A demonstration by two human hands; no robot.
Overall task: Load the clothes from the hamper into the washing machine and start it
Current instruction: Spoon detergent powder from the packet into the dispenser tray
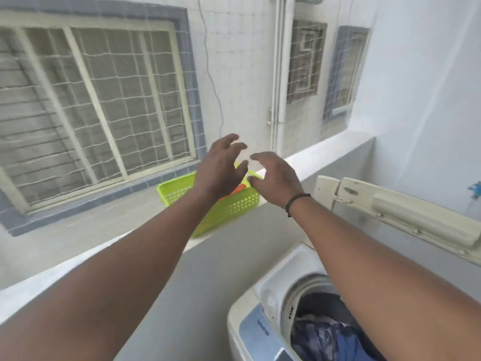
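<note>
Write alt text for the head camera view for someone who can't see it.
Both hands, left hand and right hand, reach open toward a green hamper on a ledge. Below, the open washing machine already holds dark clothes.

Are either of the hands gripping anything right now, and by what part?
Nothing is held. The left hand and right hand are open, fingers spread, above the green basket.
</note>
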